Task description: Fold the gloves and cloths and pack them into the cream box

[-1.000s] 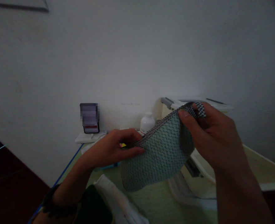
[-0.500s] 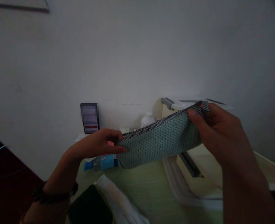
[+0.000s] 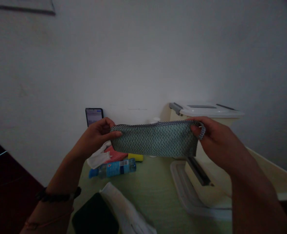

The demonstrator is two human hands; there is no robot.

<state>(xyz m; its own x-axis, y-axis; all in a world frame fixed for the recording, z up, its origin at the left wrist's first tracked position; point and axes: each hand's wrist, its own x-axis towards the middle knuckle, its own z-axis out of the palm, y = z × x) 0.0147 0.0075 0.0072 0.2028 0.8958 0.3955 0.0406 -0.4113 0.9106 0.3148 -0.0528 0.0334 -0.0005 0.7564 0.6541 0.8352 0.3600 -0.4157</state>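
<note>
A green patterned cloth, folded into a long strip with a black-and-white checked edging, is stretched nearly level in the air between my hands. My left hand pinches its left end between thumb and fingers. At the other end, my right hand grips the upper corner, where a checked hanging loop curls beside the thumb. The cloth hangs above the green tabletop and covers most of a white bottle behind it.
A phone leans against the wall. A water bottle, a yellow object, a red-and-white cloth, a white cloth and a dark green block lie on the table. Cream storage boxes with a white lid stand right.
My left hand has risen and moved left, and my right hand has dropped slightly. The cloth has gone from slanted to nearly level, uncovering the water bottle and the yellow object.
</note>
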